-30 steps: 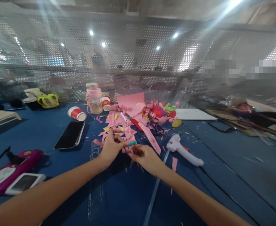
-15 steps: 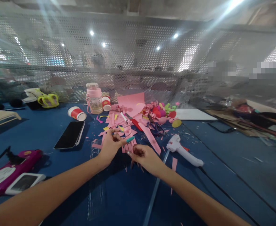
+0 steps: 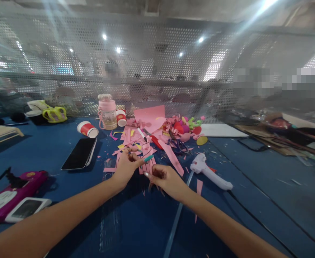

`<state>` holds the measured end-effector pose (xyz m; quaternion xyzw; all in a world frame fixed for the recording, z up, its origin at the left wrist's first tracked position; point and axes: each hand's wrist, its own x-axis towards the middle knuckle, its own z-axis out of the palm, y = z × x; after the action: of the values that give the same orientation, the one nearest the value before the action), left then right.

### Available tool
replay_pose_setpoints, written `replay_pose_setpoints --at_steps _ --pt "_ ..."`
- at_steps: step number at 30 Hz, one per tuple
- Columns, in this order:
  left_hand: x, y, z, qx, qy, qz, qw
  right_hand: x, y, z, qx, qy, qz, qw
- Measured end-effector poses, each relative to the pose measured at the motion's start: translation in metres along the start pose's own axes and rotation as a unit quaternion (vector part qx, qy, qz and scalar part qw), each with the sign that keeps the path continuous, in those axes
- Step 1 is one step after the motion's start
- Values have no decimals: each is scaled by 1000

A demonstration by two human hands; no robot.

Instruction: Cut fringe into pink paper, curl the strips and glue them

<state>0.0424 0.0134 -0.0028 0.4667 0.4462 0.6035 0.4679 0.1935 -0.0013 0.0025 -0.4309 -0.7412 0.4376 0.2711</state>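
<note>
Near the middle of the table, my left hand (image 3: 127,165) and my right hand (image 3: 168,181) face each other with fingers bent inward. The left thumb, with a long teal nail, presses toward its fingers in a pinch. My right thumb and fingertips are closed too, just below and to the right. Between them shows a small piece of pink paper (image 3: 144,168) crossed by thin dark lines. Whether the hands grip this paper or thin strands in front of it is unclear. Pink paper scraps (image 3: 123,138) lie heaped right behind the fingers.
A white glue gun (image 3: 212,174) with a clear glue stick (image 3: 175,224) lies right. A red-handled tool (image 3: 156,142) and dark blue scissors (image 3: 180,146) rest among scraps. Left are a phone (image 3: 79,154), a paper cup (image 3: 87,129), a pink-lidded bottle (image 3: 107,113) and a magenta device (image 3: 20,193).
Both hands keep almost the same pose and place, with only slight finger movement. A pink strip by the left wrist shows farther left than before.
</note>
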Motion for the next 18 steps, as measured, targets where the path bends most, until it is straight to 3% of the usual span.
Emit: replay_pose_setpoints --at_steps 7,14,18 --pt "1 -3 -1 8 -5 28 1000 0 -1 -1 -13 2 2 1000" --pt "2 -9 -4 36 78 92 992 0 -2 0 -40 11 -20 999" --pt "3 -8 -3 -17 46 102 994 0 -3 1 -66 10 -35 997"
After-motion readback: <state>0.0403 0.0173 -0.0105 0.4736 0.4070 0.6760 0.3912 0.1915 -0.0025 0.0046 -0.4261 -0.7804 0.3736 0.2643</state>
